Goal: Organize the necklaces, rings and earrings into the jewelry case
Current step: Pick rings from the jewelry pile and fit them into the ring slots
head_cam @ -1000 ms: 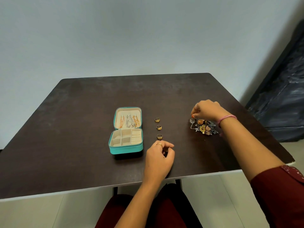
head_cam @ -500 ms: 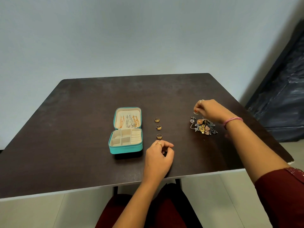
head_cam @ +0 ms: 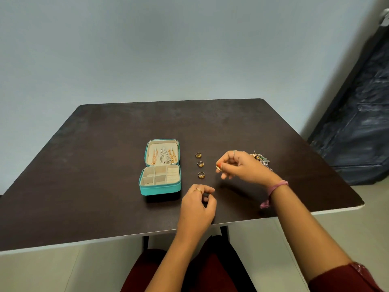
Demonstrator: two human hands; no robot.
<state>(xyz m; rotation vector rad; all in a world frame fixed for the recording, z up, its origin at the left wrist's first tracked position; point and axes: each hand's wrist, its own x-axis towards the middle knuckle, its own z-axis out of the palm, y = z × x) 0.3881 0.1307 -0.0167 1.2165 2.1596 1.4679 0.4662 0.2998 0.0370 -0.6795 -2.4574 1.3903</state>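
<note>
A teal jewelry case (head_cam: 160,189) lies open on the dark table (head_cam: 105,165). Gold and silver necklaces (head_cam: 164,156) hang in its lid; the cream compartments below look bare. Three gold rings (head_cam: 201,164) stand in a column just right of the case. My right hand (head_cam: 244,166) hovers right of that column and pinches a small gold piece (head_cam: 218,167) at its fingertips. Behind it lies a pile of mixed jewelry (head_cam: 262,161), partly hidden by the hand. My left hand (head_cam: 199,205) rests near the table's front, below the rings, fingers loosely curled, holding nothing.
The table's near edge (head_cam: 126,237) runs just below my left hand. A dark cabinet (head_cam: 357,127) stands against the wall at the right. My lap in dark red cloth (head_cam: 189,270) shows under the table.
My right hand lifted off the jewelry pile and moved left toward the ring column, carrying a small gold piece. My left hand stayed where it was.
</note>
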